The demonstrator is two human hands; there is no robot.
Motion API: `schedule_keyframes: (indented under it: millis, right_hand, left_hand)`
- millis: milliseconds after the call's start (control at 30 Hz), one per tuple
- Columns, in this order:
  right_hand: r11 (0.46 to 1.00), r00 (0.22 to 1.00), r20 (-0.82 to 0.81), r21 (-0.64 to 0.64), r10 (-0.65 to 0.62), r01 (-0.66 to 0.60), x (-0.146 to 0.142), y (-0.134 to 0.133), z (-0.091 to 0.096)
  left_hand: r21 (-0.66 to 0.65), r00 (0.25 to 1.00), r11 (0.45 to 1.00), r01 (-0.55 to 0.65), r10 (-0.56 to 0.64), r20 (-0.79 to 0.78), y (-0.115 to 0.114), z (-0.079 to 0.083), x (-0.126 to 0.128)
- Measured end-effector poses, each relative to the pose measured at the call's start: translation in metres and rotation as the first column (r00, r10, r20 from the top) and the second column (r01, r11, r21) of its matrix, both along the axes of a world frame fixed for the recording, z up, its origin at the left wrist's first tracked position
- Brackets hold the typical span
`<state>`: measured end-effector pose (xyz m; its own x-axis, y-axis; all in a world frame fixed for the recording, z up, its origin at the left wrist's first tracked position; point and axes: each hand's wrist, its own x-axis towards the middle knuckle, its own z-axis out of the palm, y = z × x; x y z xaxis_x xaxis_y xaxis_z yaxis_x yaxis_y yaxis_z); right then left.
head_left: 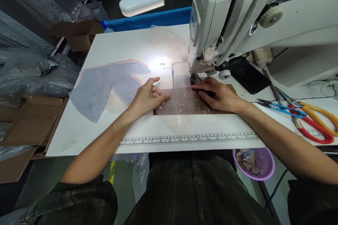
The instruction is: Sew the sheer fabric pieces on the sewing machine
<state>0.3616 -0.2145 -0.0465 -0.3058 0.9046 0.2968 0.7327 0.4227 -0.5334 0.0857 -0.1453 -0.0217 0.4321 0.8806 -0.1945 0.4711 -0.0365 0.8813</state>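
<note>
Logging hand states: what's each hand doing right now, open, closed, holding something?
Left hand: partly open, at left edge of translucent sheet; pinch cannot be told.
Right hand: half-curled, beside the presser foot; grip cannot be told.

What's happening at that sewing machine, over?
Left hand at translucent sheet, left edge. Right hand fingertips by the presser foot. Sheet lying flat. Blue snips near right forearm.

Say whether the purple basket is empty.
Not empty: scraps lie inside the basket. Whether full, I cannot tell; the table edge cuts off its far side.
</note>
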Motion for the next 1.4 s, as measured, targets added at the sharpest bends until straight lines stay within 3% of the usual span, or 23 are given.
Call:
schedule_keyframes:
  millis: [167,300,533,767,933,1133,1200,1233,1267,1300,1367,1400]
  right_hand:
    - [0.999,0.996,-0.077,0.009,0.048,-0.047,0.002,-0.003,-0.001]
    - [0.986,0.992,0.004,0.110,0.124,-0.123,0.001,-0.003,-0.006]
    - [0.984,0.990,0.105,0.141,0.096,-0.110,0.002,-0.001,-0.011]
    - [0.969,0.986,0.134,0.216,0.096,-0.123,0.001,-0.001,-0.013]
    - [0.987,0.994,0.071,0.132,0.081,-0.090,0.000,-0.007,-0.005]
    - [0.979,0.977,0.097,0.059,0.187,-0.194,-0.003,-0.017,0.000]
    - [0.978,0.973,0.137,0.067,0.186,-0.197,-0.003,-0.018,-0.001]
    - [0.978,0.972,0.144,0.071,0.186,-0.198,-0.003,-0.018,-0.002]
    - [0.977,0.972,0.143,0.072,0.187,-0.199,-0.003,-0.017,-0.002]
    - [0.977,0.972,0.138,0.071,0.188,-0.199,-0.003,-0.017,-0.003]
    - [0.978,0.974,0.129,0.069,0.187,-0.197,-0.003,-0.016,-0.003]
    - [0.978,0.974,0.127,0.067,0.189,-0.198,-0.003,-0.016,-0.003]
  left_hand:
    - [-0.075,0.999,0.997,-0.015,0.017,0.036,0.006,0.003,-0.004]
    - [-0.096,0.999,0.995,-0.021,0.024,0.026,0.004,0.007,-0.003]
    - [-0.083,0.999,0.996,-0.025,0.029,0.037,0.005,0.005,-0.004]
    - [-0.117,0.999,0.993,-0.020,0.024,0.033,0.004,0.012,-0.001]
    - [-0.113,0.999,0.994,-0.013,0.018,0.041,0.004,0.011,-0.002]
    - [-0.110,0.999,0.993,0.031,-0.027,0.043,0.006,0.003,-0.007]
    - [-0.022,0.999,0.999,0.038,-0.038,-0.002,0.006,0.002,-0.007]
    - [0.092,0.999,0.996,0.018,-0.014,-0.047,0.005,0.001,-0.007]
    - [0.251,0.994,0.968,-0.005,0.031,-0.100,0.005,0.001,-0.005]
    - [0.430,0.986,0.903,-0.009,0.080,-0.147,0.005,0.001,-0.003]
    - [0.701,0.969,0.706,0.101,0.090,-0.231,0.006,0.000,0.003]
    - [0.757,0.957,0.620,0.207,0.030,-0.287,0.008,-0.001,0.008]
